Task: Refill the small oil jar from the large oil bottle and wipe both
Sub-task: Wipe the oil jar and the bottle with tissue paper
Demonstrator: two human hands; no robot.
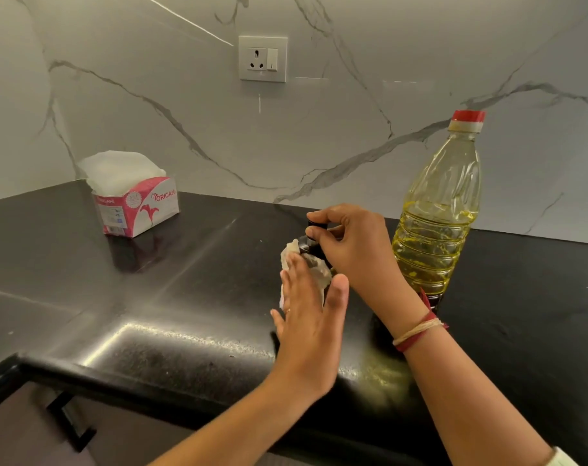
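The small oil jar (pixel 308 245) stands on the black counter, mostly hidden by my hands; only its dark cap and neck show. My right hand (pixel 351 247) grips the jar's top with curled fingers and thumb. My left hand (pixel 309 311) presses a crumpled white tissue (pixel 319 270) against the jar's side with straight fingers. The large oil bottle (pixel 438 210), clear plastic with yellow oil and a red cap on, stands upright just right of my right hand.
A pink and white tissue box (pixel 139 210) with tissues sticking out sits at the back left of the black counter (pixel 192 280). A wall socket (pixel 263 58) is on the marble backsplash. The counter's front edge runs below my forearms.
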